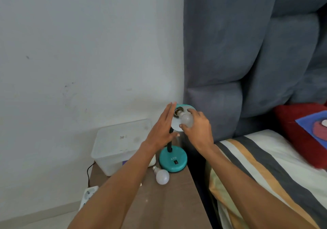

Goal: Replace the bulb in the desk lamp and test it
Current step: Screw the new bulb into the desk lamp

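A teal desk lamp stands on a brown bedside table [169, 202], its round base [173, 158] carrying a small black switch. The lamp's shade [177, 125] is tipped up towards me, white inside, with the socket [177, 111] at the top. My right hand [198, 127] grips a white bulb [186, 120] whose metal screw cap sits at the socket mouth. My left hand [161, 127] is flat with straight fingers against the left side of the shade. A second white bulb [161, 175] lies on the table in front of the lamp base.
A translucent plastic box [116, 145] stands at the back left of the table beside the wall. A black cable runs down to a white power strip [89, 193] on the floor. A grey padded headboard [247, 51] and a striped bed [265, 166] lie to the right.
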